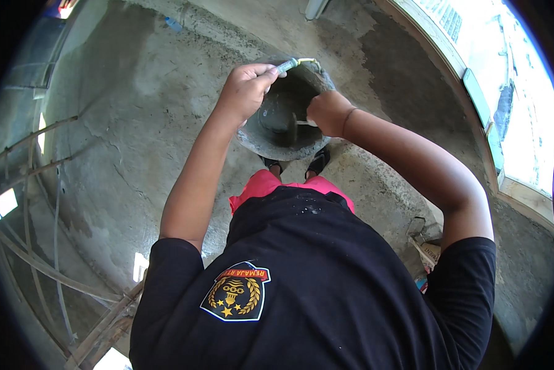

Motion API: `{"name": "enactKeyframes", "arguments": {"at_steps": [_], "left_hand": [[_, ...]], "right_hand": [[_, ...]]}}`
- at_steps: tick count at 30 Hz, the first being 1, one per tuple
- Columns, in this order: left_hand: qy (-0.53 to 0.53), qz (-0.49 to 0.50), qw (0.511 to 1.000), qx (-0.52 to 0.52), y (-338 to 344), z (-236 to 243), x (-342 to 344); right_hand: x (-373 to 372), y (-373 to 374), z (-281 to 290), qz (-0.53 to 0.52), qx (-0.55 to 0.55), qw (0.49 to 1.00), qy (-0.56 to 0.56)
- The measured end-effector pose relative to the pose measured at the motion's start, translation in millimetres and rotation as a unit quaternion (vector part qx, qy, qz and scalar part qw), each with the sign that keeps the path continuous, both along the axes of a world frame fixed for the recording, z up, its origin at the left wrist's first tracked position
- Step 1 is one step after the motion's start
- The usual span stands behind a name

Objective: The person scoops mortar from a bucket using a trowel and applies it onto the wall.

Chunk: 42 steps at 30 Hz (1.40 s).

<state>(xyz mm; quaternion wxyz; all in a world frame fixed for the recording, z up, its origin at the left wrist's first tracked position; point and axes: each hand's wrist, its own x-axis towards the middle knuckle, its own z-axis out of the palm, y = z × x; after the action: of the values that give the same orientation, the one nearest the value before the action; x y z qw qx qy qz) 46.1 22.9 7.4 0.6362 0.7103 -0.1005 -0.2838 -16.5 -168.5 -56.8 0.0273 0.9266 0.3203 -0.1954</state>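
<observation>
Below me hangs a grey, cement-crusted bucket (267,147), tilted so that its wet grey inside faces up. My left hand (247,89) is closed round the bucket's handle (287,65), a pale sleeve on a wire that runs to the rim on the right. Over the bucket's mouth, my right hand (331,113) makes a fist round a trowel (294,127). Its thin blade points left, inside the bucket. Most of the trowel's grip is hidden by my fingers.
My feet in dark sandals (317,161) stand just under the bucket. Bamboo poles (33,139) cross at the left. A bright window opening with a wooden frame (523,196) is at the right. A paper sack (430,251) lies low on the right.
</observation>
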Motion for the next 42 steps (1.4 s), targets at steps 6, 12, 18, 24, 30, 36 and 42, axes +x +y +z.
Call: {"name": "enactKeyframes", "arguments": {"at_steps": [6,12,18,24,30,36,42], "left_hand": [[0.058,-0.024,0.998,-0.021,-7.6,-11.9,-16.7],[0.05,-0.037,0.998,0.012,-16.8,-10.0,-17.7],[0.037,-0.039,0.998,0.02,-15.5,-1.3,-12.8],[-0.003,-0.045,0.999,0.031,-17.0,0.9,-2.4],[-0.05,-0.06,0.996,0.05,-22.8,-5.9,1.8],[-0.129,0.031,0.991,0.022,-29.0,-13.7,0.5],[-0.108,0.015,0.992,0.055,-30.9,-11.7,-10.0]], "right_hand": [[-7.8,-18.9,35.1,-0.054,-0.076,0.996,0.0],[-15.1,-35.2,41.9,-0.132,-0.121,0.983,-0.043],[-23.8,-38.3,39.3,-0.127,-0.053,0.986,-0.097],[-19.8,-47.9,33.8,-0.083,-0.126,0.982,-0.112],[-9.5,-52.4,18.2,-0.005,-0.121,0.992,-0.037],[-22.8,-61.0,25.2,0.022,-0.026,0.999,0.035],[-52.3,-52.9,23.4,-0.102,0.095,0.985,0.104]]}}
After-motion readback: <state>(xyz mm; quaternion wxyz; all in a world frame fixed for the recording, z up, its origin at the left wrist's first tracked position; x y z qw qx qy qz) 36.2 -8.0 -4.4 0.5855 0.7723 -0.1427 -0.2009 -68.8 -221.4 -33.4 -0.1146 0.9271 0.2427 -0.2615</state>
